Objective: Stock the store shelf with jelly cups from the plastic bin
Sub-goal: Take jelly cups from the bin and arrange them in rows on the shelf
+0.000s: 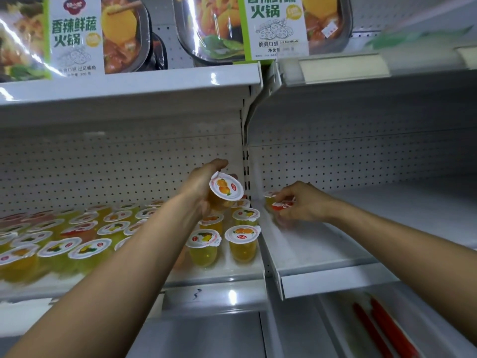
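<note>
Left hand point(200, 187) grips orange-lidded cup point(226, 189); right hand point(307, 202), seemingly, red-lidded cup point(282, 205).

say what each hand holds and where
Left hand grips an orange jelly cup round its body, below the lid. Right hand pinches a red-lidded jelly cup, apparently at its rim.

Light: falling dim and cool | Glare: streaking across wrapped hotpot boxes point(74, 34) | Blur: softening leftmost jelly cups point(20, 254), edges bowing
</note>
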{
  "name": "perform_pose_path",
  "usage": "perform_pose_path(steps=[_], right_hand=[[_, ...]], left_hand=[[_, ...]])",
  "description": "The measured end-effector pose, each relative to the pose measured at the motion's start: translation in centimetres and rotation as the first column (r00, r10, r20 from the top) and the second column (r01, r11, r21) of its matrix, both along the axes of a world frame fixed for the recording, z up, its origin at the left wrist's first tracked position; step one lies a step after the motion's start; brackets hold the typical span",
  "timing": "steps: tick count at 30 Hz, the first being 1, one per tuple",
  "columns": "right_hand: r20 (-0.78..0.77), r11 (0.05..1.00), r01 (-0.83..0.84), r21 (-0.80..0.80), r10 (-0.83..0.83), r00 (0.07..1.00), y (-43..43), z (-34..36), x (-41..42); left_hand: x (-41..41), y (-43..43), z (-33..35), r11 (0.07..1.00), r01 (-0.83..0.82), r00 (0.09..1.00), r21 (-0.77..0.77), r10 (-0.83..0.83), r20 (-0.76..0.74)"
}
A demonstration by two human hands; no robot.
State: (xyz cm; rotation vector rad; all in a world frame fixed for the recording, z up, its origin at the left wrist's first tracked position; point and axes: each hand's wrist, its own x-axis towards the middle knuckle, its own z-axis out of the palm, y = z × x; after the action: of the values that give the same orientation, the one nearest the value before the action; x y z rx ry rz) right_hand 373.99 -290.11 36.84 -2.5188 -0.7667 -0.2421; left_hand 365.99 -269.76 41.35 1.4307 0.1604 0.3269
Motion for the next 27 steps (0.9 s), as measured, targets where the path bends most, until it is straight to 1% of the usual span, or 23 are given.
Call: perform_pose_path(steps=[3,4,5,6,7,8,9,10,11,13,14,16,17,19,20,21,22,23,24,25,26,27], right_hand=[[0.002,0.999,0.029,-0.045,-0.029,1.000,-0.1,0.0,-0.2],[0.035,0.995,0.052,-0.089,-0.049,0.998,-0.1,0.0,-0.2],[0.108,0.987,0.090,-0.131,-0.076,0.991,-0.1,0.0,-0.4],[0.203,0.984,0.121,-0.129,-0.094,0.975,0.0,0.2,-0.7],[0.277,0.993,0.103,-0.054,-0.084,0.957,0.3,0.5,-1.6],[0.299,0.997,0.018,0.069,-0.038,0.953,0.7,1.0,-2.8],[0.281,0.974,-0.108,0.199,0.049,0.958,1.1,1.5,-4.1],[0.246,0.923,-0.234,0.305,0.161,0.956,1.6,2.0,-5.4],[0.212,0.869,-0.329,0.370,0.265,0.940,2.2,2.3,-6.8],[0.209,0.813,-0.427,0.396,0.373,0.904,3.1,2.2,-8.5],[0.237,0.808,-0.442,0.390,0.376,0.896,3.3,2.0,-8.8],[0.297,0.808,-0.426,0.408,0.324,0.898,3.5,1.6,-9.1],[0.311,0.791,-0.420,0.445,0.303,0.901,3.4,1.4,-9.3],[0.309,0.726,-0.413,0.550,0.282,0.908,2.7,1.3,-9.6],[0.298,0.693,-0.397,0.602,0.267,0.917,2.2,1.2,-9.6],[0.285,0.670,-0.370,0.643,0.240,0.928,1.6,1.0,-9.6],[0.264,0.665,-0.335,0.667,0.210,0.941,1.0,0.8,-9.5],[0.236,0.681,-0.298,0.669,0.185,0.954,0.4,0.5,-9.4],[0.202,0.709,-0.261,0.655,0.169,0.965,-0.3,0.0,-9.2],[0.160,0.738,-0.224,0.636,0.158,0.974,-0.9,-0.6,-8.8],[0.113,0.764,-0.183,0.619,0.145,0.983,-1.4,-1.2,-8.4],[0.068,0.786,-0.144,0.602,0.129,0.989,-1.8,-1.9,-8.1]], left_hand=[[-0.4,-0.2,-0.2,1.000,-0.002,1.000,-0.030,0.001,-0.009],[-0.6,-0.2,-0.3,0.999,-0.008,1.000,-0.041,0.007,-0.015],[-0.8,-0.4,-0.3,0.998,-0.012,1.000,-0.058,0.011,-0.017],[-0.9,-0.5,-0.3,0.997,-0.020,1.000,-0.073,0.019,-0.016],[-1.1,-0.7,-0.3,0.996,-0.026,1.000,-0.090,0.025,-0.017],[-1.2,-0.8,-0.3,0.994,-0.030,0.999,-0.104,0.028,-0.022],[-1.3,-0.9,-0.3,0.991,-0.027,0.999,-0.133,0.023,-0.028],[-1.3,-1.0,-0.4,0.984,-0.017,0.999,-0.175,0.011,-0.036],[-1.2,-1.3,-0.4,0.973,0.007,0.999,-0.231,-0.016,-0.038],[-0.9,-1.7,-0.6,0.955,0.038,0.999,-0.296,-0.043,-0.011],[-0.9,-2.1,-0.6,0.957,0.021,1.000,-0.290,-0.023,-0.004],[-1.2,-2.9,-0.7,0.953,0.013,1.000,-0.302,-0.009,0.015],[-1.5,-3.4,-0.6,0.945,0.055,0.998,-0.323,-0.048,0.029],[-2.4,-4.4,-0.7,0.951,0.119,0.993,-0.286,-0.110,0.046],[-2.7,-4.8,-0.9,0.968,0.114,0.993,-0.224,-0.102,0.064],[-3.2,-5.1,-1.2,0.991,0.080,0.993,-0.111,-0.070,0.092],[-3.8,-5.1,-1.6,0.998,0.024,0.991,0.060,-0.031,0.133],[-4.6,-5.0,-2.0,0.966,-0.030,0.984,0.256,-0.017,0.179],[-5.2,-4.6,-2.6,0.890,-0.081,0.974,0.449,-0.025,0.224],[-5.8,-4.1,-3.2,0.765,-0.131,0.967,0.630,-0.040,0.250],[-6.1,-3.4,-3.9,0.584,-0.194,0.965,0.788,-0.032,0.261],[-6.3,-2.8,-4.6,0.360,-0.250,0.964,0.899,0.009,0.265]])
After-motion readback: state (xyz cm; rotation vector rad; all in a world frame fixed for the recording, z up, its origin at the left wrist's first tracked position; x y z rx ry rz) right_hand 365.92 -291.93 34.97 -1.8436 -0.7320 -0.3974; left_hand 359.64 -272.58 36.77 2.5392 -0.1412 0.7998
